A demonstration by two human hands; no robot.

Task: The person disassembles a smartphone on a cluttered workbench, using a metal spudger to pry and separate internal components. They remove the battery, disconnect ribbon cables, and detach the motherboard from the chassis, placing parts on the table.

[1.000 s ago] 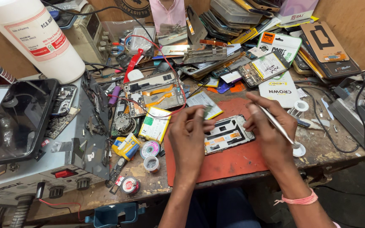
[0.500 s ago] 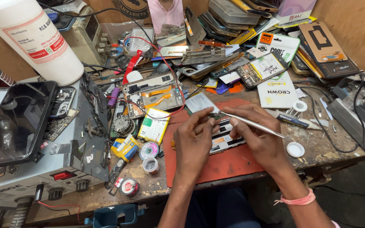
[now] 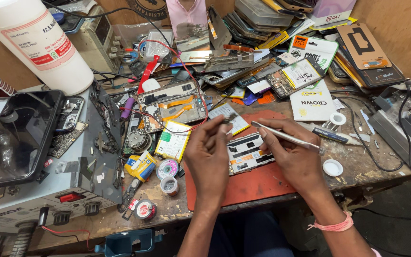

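Opened phone (image 3: pixel 247 153): flat on red mat (image 3: pixel 258 183), long axis left-right, directly beneath both hands. Right hand (image 3: pixel 293 159) fingers grip tweezers (image 3: pixel 284 136); left hand (image 3: pixel 209 154) fingers pinch a small part (image 3: pixel 229 119), equally near.

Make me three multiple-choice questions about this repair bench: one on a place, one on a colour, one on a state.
1. Where does the opened phone lie?
A. on the red mat
B. on the grey machine
C. on the floor

2. What colour is the band on the right wrist?
A. blue
B. pink
C. black

3. What does the right hand hold?
A. nothing
B. a cup
C. metal tweezers

Answers: 1 A, the mat shows beneath it. 2 B, a pink band circles the wrist. 3 C, the fingers pinch the tweezers above the phone.
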